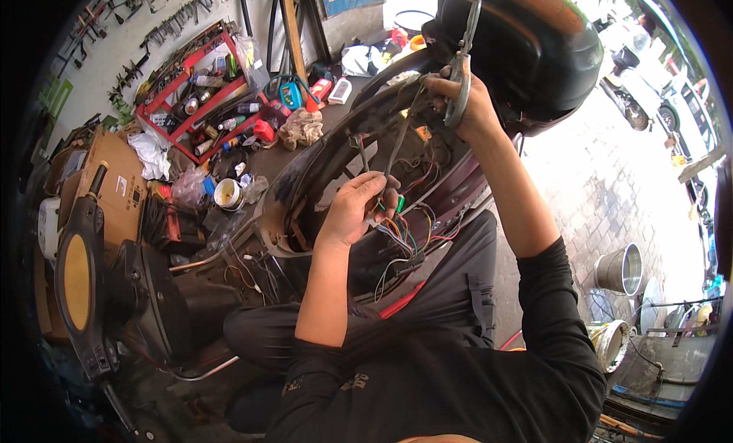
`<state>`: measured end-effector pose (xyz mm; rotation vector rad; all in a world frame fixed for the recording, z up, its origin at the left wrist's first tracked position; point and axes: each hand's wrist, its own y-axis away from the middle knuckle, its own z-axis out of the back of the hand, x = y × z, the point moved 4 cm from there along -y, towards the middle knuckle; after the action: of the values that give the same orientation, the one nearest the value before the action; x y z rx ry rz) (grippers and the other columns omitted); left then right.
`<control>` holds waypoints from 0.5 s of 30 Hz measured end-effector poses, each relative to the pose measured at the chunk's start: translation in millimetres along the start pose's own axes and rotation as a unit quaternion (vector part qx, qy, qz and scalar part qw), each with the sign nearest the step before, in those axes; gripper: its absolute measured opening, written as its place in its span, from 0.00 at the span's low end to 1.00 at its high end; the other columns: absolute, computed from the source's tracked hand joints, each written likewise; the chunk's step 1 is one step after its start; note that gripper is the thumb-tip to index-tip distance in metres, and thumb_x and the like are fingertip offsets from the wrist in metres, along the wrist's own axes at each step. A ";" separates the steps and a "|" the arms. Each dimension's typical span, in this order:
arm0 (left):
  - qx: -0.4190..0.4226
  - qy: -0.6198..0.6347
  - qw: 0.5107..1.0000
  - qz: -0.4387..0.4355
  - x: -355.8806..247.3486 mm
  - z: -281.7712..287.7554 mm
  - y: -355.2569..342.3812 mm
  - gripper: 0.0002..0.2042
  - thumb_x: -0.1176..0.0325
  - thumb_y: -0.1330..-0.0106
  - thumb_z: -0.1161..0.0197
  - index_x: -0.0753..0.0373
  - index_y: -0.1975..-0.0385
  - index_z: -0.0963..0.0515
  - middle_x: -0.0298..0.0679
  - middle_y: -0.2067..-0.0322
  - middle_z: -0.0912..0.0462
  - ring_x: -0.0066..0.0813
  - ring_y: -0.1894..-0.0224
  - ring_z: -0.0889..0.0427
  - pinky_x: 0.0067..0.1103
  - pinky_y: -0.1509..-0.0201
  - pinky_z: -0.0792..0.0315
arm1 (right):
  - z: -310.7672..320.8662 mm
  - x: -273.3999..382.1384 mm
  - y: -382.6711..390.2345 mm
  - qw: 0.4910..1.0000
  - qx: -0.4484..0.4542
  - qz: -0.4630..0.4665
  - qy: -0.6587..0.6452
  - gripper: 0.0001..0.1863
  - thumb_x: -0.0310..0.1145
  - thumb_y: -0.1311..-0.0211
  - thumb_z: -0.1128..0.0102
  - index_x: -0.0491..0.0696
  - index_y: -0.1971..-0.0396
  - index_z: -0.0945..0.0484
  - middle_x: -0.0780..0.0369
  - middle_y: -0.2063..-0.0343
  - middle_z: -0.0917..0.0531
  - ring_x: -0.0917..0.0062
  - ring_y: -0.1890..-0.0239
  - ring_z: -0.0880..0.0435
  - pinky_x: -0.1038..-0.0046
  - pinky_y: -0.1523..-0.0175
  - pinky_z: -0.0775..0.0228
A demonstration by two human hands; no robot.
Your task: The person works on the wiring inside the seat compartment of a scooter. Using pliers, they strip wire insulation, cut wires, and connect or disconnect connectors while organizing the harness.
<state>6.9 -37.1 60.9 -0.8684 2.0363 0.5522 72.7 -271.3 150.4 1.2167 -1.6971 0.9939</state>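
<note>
My right hand (469, 107) is raised over the open body of a scooter (263, 221), closed round grey metal scissors (467, 42) that point up and away. Its thumb and fingertips also pinch the far end of a dark, thin strip or cable (398, 143). The strip runs slantwise down to my left hand (355, 202), whose fingers are pressed together on its near end; exactly what lies between them is partly hidden. Just beside those fingertips sits a small green connector (400, 204), and a bundle of coloured wires (403, 235) spreads out below it.
A black rounded tail box (527, 46) stands close beyond my right hand. At left are the handlebar with a yellow-faced mirror (77, 282) and a cardboard box (114, 183). A red rack (183, 99) of bottles stands behind. Metal buckets (620, 269) sit at right.
</note>
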 end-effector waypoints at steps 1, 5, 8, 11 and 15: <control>-0.016 -0.033 0.999 -0.002 -0.2 1.1 1.1 0.13 0.62 0.26 0.47 0.68 0.59 0.22 0.38 0.73 0.20 0.24 0.74 0.22 0.15 0.77 0.37 | 1.5 -3.6 -2.4 1.000 0.000 -0.002 -0.001 0.17 0.22 0.49 0.27 0.48 0.65 0.28 0.66 0.75 0.21 0.83 0.81 0.25 0.82 0.77 0.35; -0.052 -0.161 0.985 -0.030 -2.0 8.6 0.2 0.11 0.64 0.26 0.46 0.66 0.61 0.21 0.35 0.74 0.20 0.19 0.74 0.24 0.15 0.76 0.38 | 6.5 -3.0 -5.8 1.000 0.029 -0.001 0.012 0.16 0.21 0.49 0.27 0.49 0.66 0.27 0.68 0.77 0.22 0.85 0.81 0.26 0.82 0.77 0.35; -0.085 -0.221 0.971 -0.037 -3.1 16.1 1.1 0.10 0.66 0.26 0.44 0.66 0.60 0.21 0.32 0.74 0.20 0.16 0.75 0.25 0.15 0.73 0.34 | 13.6 1.2 -3.2 0.998 0.042 -0.015 0.034 0.16 0.21 0.49 0.27 0.49 0.66 0.27 0.67 0.76 0.22 0.85 0.80 0.26 0.82 0.76 0.35; -0.104 -0.340 0.933 -0.054 -12.6 23.1 5.4 0.10 0.66 0.26 0.44 0.67 0.60 0.20 0.32 0.75 0.21 0.16 0.75 0.26 0.16 0.71 0.32 | 21.1 4.2 -5.2 0.992 0.085 -0.027 0.087 0.16 0.20 0.50 0.29 0.47 0.66 0.28 0.65 0.76 0.21 0.82 0.79 0.23 0.80 0.73 0.32; -0.140 -0.425 0.891 -0.081 -33.8 18.5 15.1 0.12 0.66 0.27 0.43 0.69 0.62 0.18 0.32 0.79 0.20 0.16 0.78 0.26 0.18 0.72 0.32 | 26.8 -2.1 -9.9 0.983 0.059 0.050 0.166 0.16 0.19 0.52 0.29 0.46 0.66 0.28 0.62 0.75 0.19 0.81 0.76 0.21 0.81 0.69 0.29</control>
<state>19.4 -2.4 79.6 -0.7598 1.0895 0.9472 78.4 -297.4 140.1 0.9803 -1.4628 1.2959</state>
